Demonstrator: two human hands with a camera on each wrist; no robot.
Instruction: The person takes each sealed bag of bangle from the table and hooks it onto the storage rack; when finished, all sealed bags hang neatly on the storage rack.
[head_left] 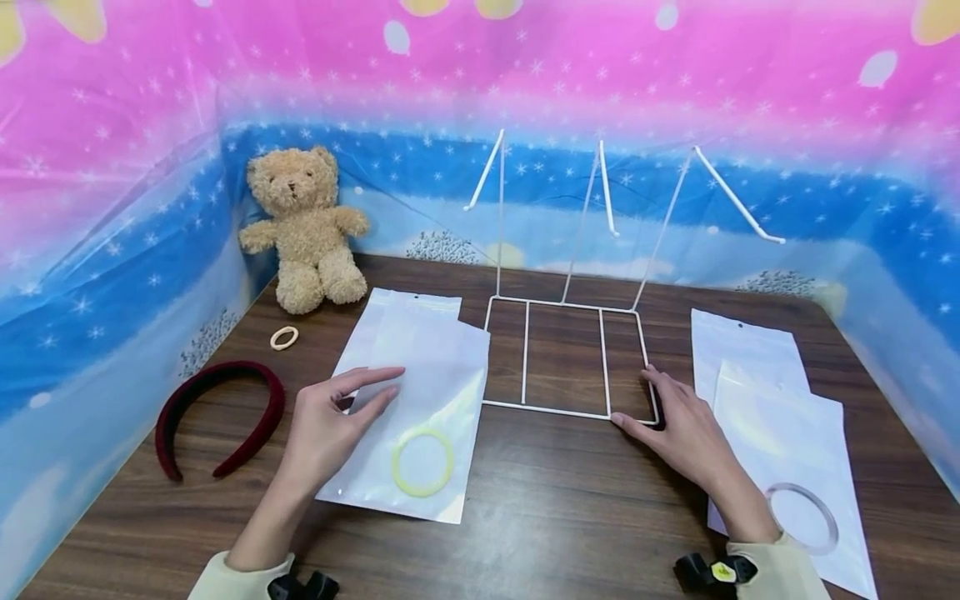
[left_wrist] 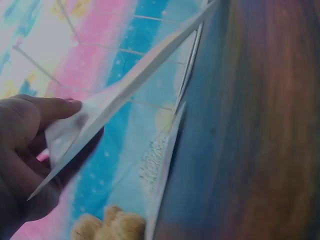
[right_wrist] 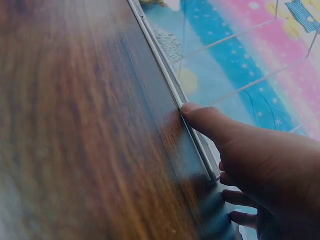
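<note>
In the left wrist view, a white flat pouch [left_wrist: 107, 102] slants up off the table between my left hand's [head_left: 322, 425] digits, some on each face. From the head, that hand overlaps the left pair of white pouches [head_left: 442, 379]; part of its fingers is hidden. A yellow-green ring [head_left: 397, 477] shows on the front pouch. My right hand [head_left: 686, 429] grips the near right corner of a white wire rack [head_left: 566, 304], thumb on the front bar and fingers at the side bar. Three bent arms rise from the rack's back.
A teddy bear [head_left: 311, 225] sits at the back left, with a small cream ring [head_left: 274, 340] and a dark red headband [head_left: 273, 408] nearer. Two more white pouches [head_left: 765, 417] lie at the right, one showing a greyish ring [head_left: 831, 525]. Printed cloth [head_left: 675, 83] walls the table.
</note>
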